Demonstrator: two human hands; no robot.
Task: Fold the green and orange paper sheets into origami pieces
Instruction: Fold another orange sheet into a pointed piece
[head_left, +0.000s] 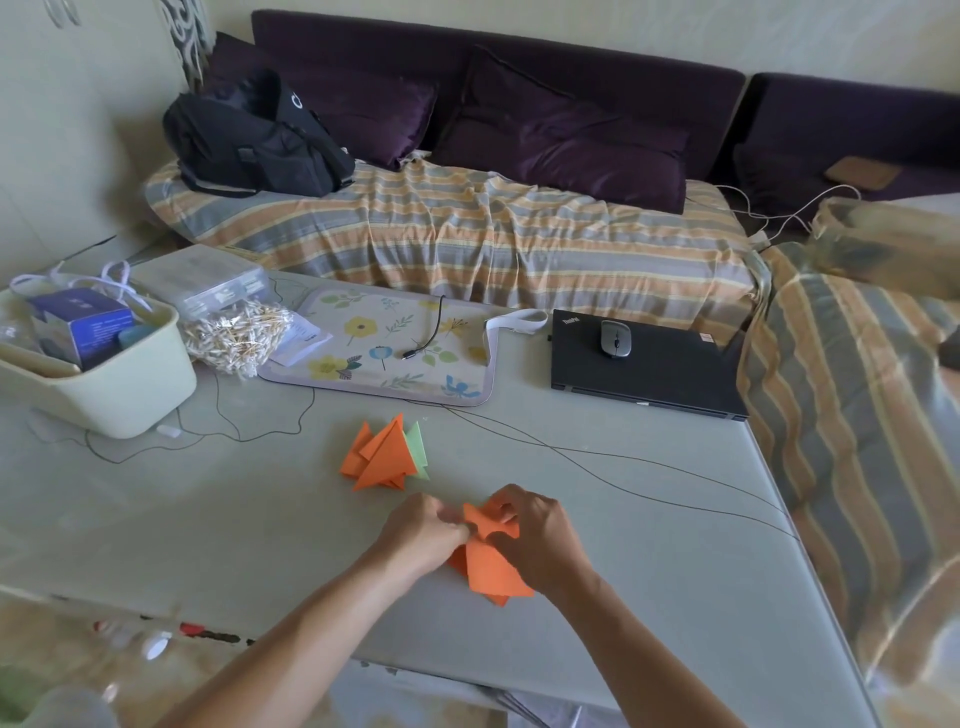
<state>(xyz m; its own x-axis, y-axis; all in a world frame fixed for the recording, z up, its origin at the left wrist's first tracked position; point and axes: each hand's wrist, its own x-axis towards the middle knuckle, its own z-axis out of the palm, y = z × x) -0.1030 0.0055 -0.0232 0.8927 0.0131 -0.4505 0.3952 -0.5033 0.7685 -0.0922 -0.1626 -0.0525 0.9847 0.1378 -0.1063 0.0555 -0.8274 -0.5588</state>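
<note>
An orange paper piece, partly folded into a triangle with a flap standing up, sits on the pale table near its front edge. My left hand pinches the paper's upper left part. From the right, my right hand pinches the raised flap with curled fingers. A little farther back lies a pile of folded orange triangles with a light green folded piece tucked behind it.
A cream basket with boxes stands at the left, beside a bag of cotton swabs. A floral mat with a cable lies at the back. A black laptop carries a mouse. Thin black wires cross the table.
</note>
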